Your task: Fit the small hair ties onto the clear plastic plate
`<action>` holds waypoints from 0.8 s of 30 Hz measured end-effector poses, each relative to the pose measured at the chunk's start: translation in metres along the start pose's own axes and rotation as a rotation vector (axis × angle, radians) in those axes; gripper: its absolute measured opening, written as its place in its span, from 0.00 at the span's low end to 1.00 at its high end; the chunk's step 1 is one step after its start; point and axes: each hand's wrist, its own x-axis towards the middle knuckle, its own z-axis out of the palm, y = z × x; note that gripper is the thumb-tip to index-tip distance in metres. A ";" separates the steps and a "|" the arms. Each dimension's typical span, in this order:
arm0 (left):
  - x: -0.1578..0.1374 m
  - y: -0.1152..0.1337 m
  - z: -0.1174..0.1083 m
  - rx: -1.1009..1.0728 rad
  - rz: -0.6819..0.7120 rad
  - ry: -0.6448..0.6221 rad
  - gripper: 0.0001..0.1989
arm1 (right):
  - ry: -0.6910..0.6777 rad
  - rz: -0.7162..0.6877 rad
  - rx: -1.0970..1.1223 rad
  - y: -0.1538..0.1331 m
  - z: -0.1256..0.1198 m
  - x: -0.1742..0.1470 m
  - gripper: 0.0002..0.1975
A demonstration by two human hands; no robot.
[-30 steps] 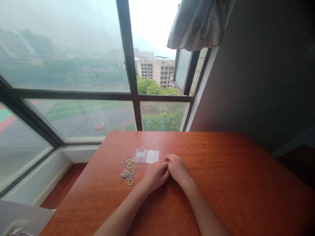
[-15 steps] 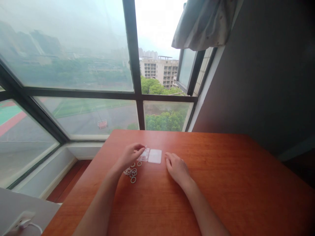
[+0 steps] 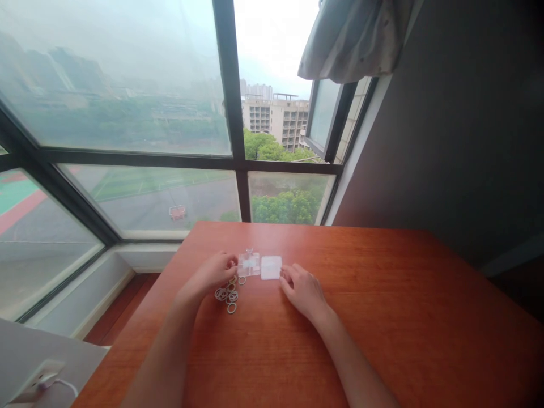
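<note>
Thin round pale rings point(image 3: 220, 294), overlapping, left on smooth wood-grained bench point(image 3: 348, 306), nearer than clear angular plastic box point(image 3: 249, 264). Flat milky square point(image 3: 271, 268) just right of box. Left hand point(image 3: 216, 271) curled beside box, right hand point(image 3: 303, 288) curled at square's right edge; cannot tell if either grasps.

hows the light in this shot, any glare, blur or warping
Head view: bright daylight through the window, pale sheen toward the back of the table; head view: right-hand wall in deep shadow; head view: rings and clear box look soft; head view: window bars slant, likely wide-angle stretch.
</note>
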 end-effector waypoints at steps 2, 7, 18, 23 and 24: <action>0.000 0.008 0.003 0.010 0.031 -0.002 0.11 | 0.007 0.006 0.013 0.001 0.000 0.000 0.11; 0.001 0.028 0.020 -0.040 0.163 0.009 0.09 | -0.008 0.101 -0.055 0.009 -0.005 0.004 0.11; 0.000 0.066 0.054 -0.057 0.321 0.018 0.07 | -0.103 0.352 -0.251 0.021 -0.027 0.007 0.17; -0.001 0.059 0.040 -0.039 0.330 0.041 0.12 | -0.092 0.368 -0.213 0.019 -0.027 0.007 0.17; -0.002 0.053 0.033 -0.010 0.287 0.060 0.14 | -0.079 0.365 -0.194 0.019 -0.027 0.007 0.17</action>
